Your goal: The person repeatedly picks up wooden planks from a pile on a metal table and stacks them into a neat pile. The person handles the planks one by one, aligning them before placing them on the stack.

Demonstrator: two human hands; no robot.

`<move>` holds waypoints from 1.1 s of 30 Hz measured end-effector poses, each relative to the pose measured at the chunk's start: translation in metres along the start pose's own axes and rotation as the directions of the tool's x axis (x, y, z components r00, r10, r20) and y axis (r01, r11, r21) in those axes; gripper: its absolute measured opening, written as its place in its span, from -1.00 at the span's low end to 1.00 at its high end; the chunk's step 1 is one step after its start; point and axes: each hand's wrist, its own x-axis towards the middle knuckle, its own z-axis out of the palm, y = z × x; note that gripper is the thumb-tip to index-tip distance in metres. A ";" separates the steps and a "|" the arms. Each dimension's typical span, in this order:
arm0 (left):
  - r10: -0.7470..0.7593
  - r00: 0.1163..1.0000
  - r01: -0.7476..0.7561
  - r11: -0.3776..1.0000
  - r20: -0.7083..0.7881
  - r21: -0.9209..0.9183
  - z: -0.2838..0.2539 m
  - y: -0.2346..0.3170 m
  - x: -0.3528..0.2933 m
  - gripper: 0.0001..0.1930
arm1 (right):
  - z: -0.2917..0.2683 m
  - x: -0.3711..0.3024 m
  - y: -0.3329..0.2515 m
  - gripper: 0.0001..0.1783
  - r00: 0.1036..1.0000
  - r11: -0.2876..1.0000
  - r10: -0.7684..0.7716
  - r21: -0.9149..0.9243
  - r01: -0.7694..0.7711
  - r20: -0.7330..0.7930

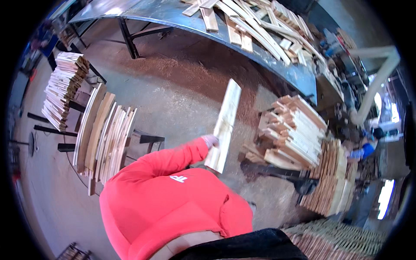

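Observation:
My left hand (211, 141), in a light glove, is closed on a pale wooden board (226, 117) near its lower end. The board stands tilted in front of my chest, its far end pointing away and a little right. A line along its lower part may be the edge of a second board against it; I cannot tell. At my right side the red sleeve hangs low. Just a grey bit of my right hand (252, 208) shows at its end, with the fingers hidden.
Stacked boards (106, 138) and a taller stack (65, 91) rest on dark supports at left. At right lie a pile of boards (294, 130) and a further stack (331, 177). Ahead, a metal table (173, 13) bears loose boards (251, 26). Sawdust (195, 69) covers the floor.

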 end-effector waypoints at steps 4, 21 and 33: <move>0.382 0.900 -0.387 0.922 -0.211 0.022 -0.064 0.084 0.043 -0.54 | 0.040 0.125 -0.164 -0.51 0.910 0.922 -0.357 -0.079 0.380 0.208; 0.401 0.638 -0.550 0.835 -0.657 -0.025 -0.302 0.482 0.222 -0.68 | 0.248 0.200 -0.782 -0.52 0.421 0.480 -0.877 0.452 0.752 0.232; 0.149 0.852 -0.470 0.641 -0.502 -0.607 -0.437 0.634 0.269 -0.45 | 0.349 0.317 -1.049 0.10 0.323 0.375 -0.925 -0.345 0.860 -0.201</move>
